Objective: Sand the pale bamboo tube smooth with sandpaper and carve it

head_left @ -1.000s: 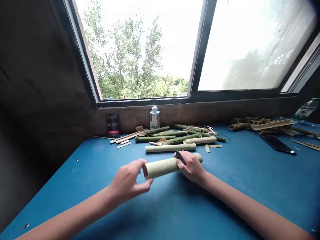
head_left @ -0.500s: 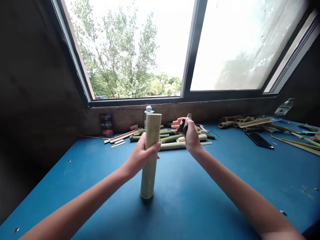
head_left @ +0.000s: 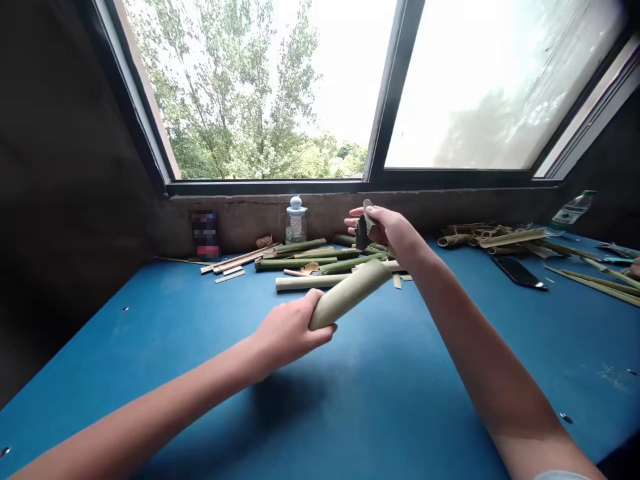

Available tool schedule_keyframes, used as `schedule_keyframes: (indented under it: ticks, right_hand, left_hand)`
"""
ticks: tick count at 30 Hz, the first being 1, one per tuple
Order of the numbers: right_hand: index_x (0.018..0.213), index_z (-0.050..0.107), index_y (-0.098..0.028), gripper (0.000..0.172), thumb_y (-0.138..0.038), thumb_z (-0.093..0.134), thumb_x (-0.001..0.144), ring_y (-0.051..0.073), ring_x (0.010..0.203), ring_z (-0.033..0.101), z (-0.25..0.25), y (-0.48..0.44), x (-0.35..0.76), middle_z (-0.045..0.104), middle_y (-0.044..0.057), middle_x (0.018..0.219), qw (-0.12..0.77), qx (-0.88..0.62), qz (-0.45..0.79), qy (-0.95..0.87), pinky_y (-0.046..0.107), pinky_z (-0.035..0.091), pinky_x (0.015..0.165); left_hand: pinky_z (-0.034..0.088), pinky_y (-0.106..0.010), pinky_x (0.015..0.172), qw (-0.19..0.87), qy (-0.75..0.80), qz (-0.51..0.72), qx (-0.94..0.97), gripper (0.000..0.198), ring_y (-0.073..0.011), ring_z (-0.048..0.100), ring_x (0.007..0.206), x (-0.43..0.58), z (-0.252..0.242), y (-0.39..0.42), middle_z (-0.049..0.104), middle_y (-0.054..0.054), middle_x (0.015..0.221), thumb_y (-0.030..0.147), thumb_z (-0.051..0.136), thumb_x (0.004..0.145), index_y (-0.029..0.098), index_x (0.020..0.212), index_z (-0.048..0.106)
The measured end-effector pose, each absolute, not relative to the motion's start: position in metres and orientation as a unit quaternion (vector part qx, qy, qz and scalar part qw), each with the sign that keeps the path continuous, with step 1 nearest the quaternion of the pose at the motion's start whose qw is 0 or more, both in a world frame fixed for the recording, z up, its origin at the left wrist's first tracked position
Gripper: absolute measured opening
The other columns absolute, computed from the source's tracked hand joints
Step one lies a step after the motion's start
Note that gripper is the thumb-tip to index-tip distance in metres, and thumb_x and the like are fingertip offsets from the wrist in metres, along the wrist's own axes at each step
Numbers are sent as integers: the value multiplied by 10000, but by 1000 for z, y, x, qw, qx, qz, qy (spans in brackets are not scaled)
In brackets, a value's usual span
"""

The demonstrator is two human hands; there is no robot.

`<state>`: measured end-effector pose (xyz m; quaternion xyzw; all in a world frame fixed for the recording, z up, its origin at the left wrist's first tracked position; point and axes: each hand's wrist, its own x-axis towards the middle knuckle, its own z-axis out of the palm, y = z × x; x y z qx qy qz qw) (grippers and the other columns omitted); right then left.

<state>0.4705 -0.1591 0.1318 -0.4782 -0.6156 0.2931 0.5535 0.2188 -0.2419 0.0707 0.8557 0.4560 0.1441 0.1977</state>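
Observation:
My left hand grips one end of a pale green bamboo tube, holding it tilted above the blue table. My right hand is raised farther off, above the far pile of bamboo, and pinches a small dark tool between its fingers. The tool's exact kind is hard to tell, and part of it is hidden by my fingers. The two hands stand apart, and the tube's far end points toward my right wrist without touching it.
Cut bamboo pieces and strips lie heaped on the table under the window. A glass jar and a blurred card stand against the wall. Farther right are more bamboo pieces, a dark phone and a plastic bottle.
The tube has gone from lying on the table, then standing upright, to being lifted and tilted in my left hand. My right hand has moved away from it with the tool.

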Motion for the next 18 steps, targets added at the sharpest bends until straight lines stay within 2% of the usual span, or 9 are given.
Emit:
schedule_keyframes:
  ticks: [3, 6, 11, 15, 18]
  right_hand:
    - [1062, 781, -181, 318, -357, 575, 896, 267, 1087, 685, 136, -169, 468, 764, 75, 1156, 491, -483, 328, -646, 325, 542, 911]
    - [1121, 772, -205, 329, -360, 587, 897, 288, 1167, 657, 141, -182, 461, 744, 56, 1227, 465, -456, 356, -670, 326, 546, 909]
    - [1173, 747, -211, 498, -584, 470, 994, 313, 1251, 624, 146, -198, 444, 717, 80, 1277, 475, -366, 431, -675, 404, 533, 978]
    - [1133, 763, -228, 504, -644, 561, 933, 315, 1260, 615, 137, -197, 430, 737, 58, 1224, 559, -386, 285, -676, 446, 447, 1085]
    - [1074, 782, -228, 558, -698, 526, 917, 316, 1185, 653, 126, -191, 423, 772, 51, 1112, 564, -410, 182, -693, 423, 451, 1048]
  left_hand:
    - [370, -298, 587, 158, 496, 139, 843, 435, -247, 652, 750, 215, 81, -238, 705, -17, 905, 525, 545, 869, 297, 1238, 514]
    - [364, -293, 560, 121, 535, 106, 829, 416, -249, 651, 723, 206, 94, -231, 708, -25, 891, 553, 526, 865, 289, 1187, 531]
    - [391, -298, 594, 33, 513, 103, 852, 376, -267, 665, 761, 191, 108, -227, 715, -34, 906, 545, 552, 856, 270, 1113, 553]
    - [403, -292, 604, -18, 495, 151, 856, 371, -266, 678, 775, 190, 114, -237, 722, -37, 953, 501, 582, 856, 271, 1144, 535]
    - [403, -289, 589, -11, 505, 140, 852, 350, -266, 678, 761, 190, 119, -244, 722, -46, 928, 510, 588, 857, 254, 1091, 540]
